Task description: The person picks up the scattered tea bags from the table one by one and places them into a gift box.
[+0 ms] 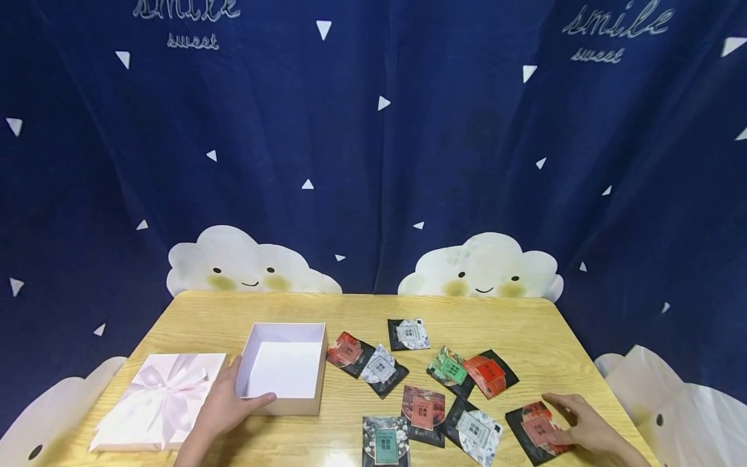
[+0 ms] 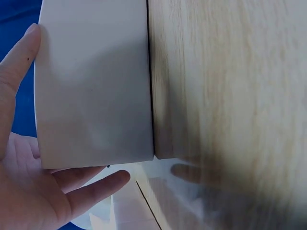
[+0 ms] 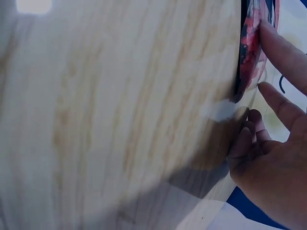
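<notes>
An open white box (image 1: 284, 370) stands on the left part of the table. My left hand (image 1: 224, 405) rests around its near left corner, with the thumb along the front wall and the other fingers by the left side. In the left wrist view, the box wall (image 2: 93, 91) partly hides those fingers. At the right, a black packet with red floral print (image 1: 533, 431) lies on the table. My right hand (image 1: 583, 425) touches its right side with thumb and fingers spread. The right wrist view shows that packet (image 3: 250, 48) edge-on beside the fingertips.
Several flat printed packets (image 1: 423, 415) lie scattered across the middle and right of the wooden table (image 1: 233, 308). A white lid with a ribbon bow (image 1: 166, 399) lies left of the box. A dark blue curtain (image 1: 362, 130) hangs behind the table.
</notes>
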Available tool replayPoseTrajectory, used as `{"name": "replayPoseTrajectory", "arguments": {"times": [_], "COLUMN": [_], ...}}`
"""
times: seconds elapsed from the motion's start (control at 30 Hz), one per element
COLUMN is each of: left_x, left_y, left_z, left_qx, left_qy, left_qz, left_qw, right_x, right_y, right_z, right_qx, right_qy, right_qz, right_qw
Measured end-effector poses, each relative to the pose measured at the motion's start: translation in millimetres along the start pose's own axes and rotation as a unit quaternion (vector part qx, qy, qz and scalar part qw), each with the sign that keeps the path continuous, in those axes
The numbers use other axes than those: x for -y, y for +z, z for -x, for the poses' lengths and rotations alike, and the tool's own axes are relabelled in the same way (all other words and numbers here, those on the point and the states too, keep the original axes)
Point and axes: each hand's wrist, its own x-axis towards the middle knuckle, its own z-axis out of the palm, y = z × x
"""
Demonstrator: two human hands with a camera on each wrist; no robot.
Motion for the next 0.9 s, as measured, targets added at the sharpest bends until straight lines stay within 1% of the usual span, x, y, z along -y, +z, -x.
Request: {"name": "replayPoseTrajectory", "arguments": {"times": [0.03, 0.13, 0.2, 0.27, 0.33, 0.37, 0.47, 0.6, 0.73, 0.9], "left_x": [0.4, 1.3, 1.2, 0.8, 0.2, -0.2, -1.6, -2.6, -2.2, -0.3], "left_y": [0.2, 0.6, 0.5, 0.4, 0.3, 0.1, -0.3, -0.8, -1.0, 0.5], "left_z": [0.0, -0.6, -0.8, -0.6, -0.1, 0.2, 1.2, 2.0, 2.1, 0.6], "left_qx": [-0.001, -0.003, -0.004, -0.003, 0.0, 0.001, 0.005, 0.007, 0.005, 0.001], "left_qy": [0.0, 0.003, 0.002, -0.002, -0.005, -0.007, -0.009, -0.011, -0.011, -0.008], "left_qz": [0.0, 0.002, 0.003, 0.003, 0.002, 0.003, 0.003, 0.003, 0.003, 0.005], "left_qw": [1.0, 1.0, 1.0, 1.0, 1.0, 1.0, 0.9999, 0.9999, 0.9999, 1.0], "right_x": [1.2, 2.6, 1.9, -0.1, -1.0, -1.0, 1.8, 9.3, 15.9, 19.7], "right_y": [-0.4, -1.1, -0.6, -0.2, -0.2, -0.3, -0.7, 1.4, 5.4, 9.7], "right_z": [0.0, -0.5, -0.7, -0.8, -0.5, -0.5, -0.8, -2.3, -2.1, -1.4], "right_qx": [-0.001, -0.005, -0.012, -0.016, -0.015, -0.014, -0.013, -0.028, -0.038, -0.047], "right_qy": [0.014, 0.026, 0.02, 0.0, -0.006, -0.003, 0.019, 0.069, 0.113, 0.128], "right_qz": [0.008, 0.036, 0.051, 0.064, 0.07, 0.072, 0.1, 0.143, 0.154, 0.161], "right_qw": [0.9999, 0.999, 0.9984, 0.9978, 0.9975, 0.9973, 0.9947, 0.9869, 0.9808, 0.9774]}}
